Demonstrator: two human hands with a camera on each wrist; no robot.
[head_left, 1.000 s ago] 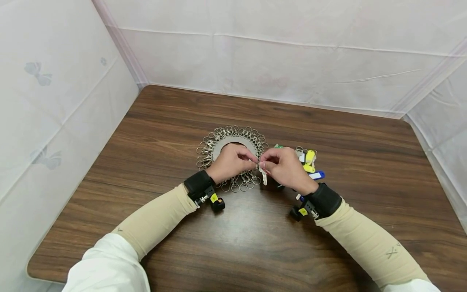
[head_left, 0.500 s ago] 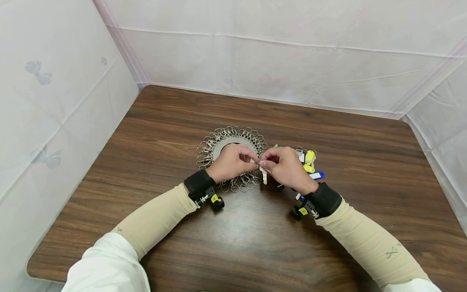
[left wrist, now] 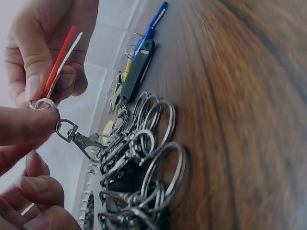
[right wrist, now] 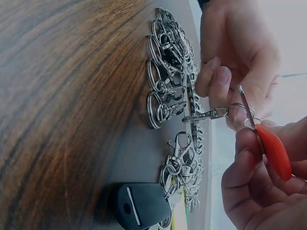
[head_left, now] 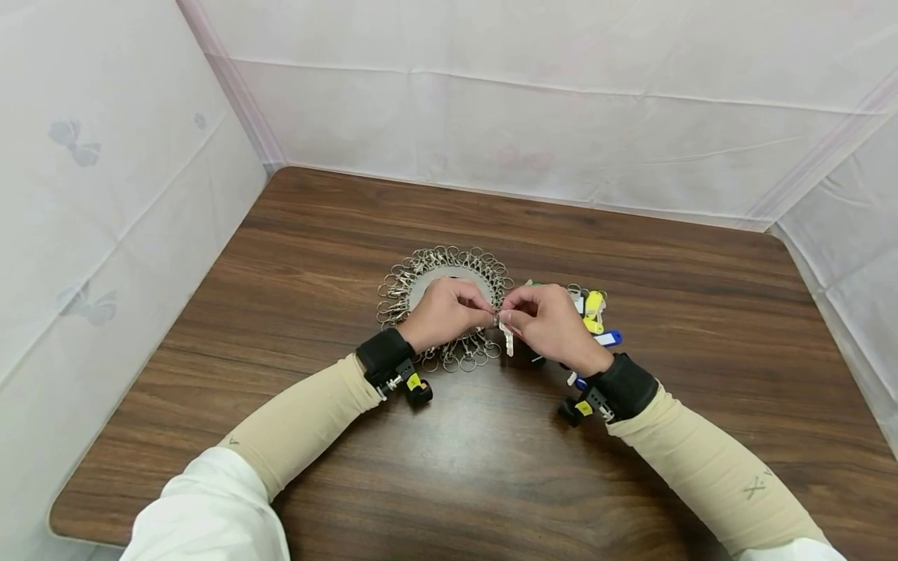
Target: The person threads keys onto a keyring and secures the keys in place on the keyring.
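Where hands meet, round steel ring, flat red tag

You've got a dark wood-grain table. On it: metal ring of snap-hook clips at center, loose pile of coloured key tags just right of it.

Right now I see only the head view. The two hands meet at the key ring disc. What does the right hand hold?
Observer: The right hand pinches a key with a red head.
Operator: And the left hand?
Observer: The left hand pinches a small split ring on a swivel clasp.
Operator: Is the key's blade through that ring?
Observer: Its blade crosses the ring; whether it is threaded, I cannot tell.
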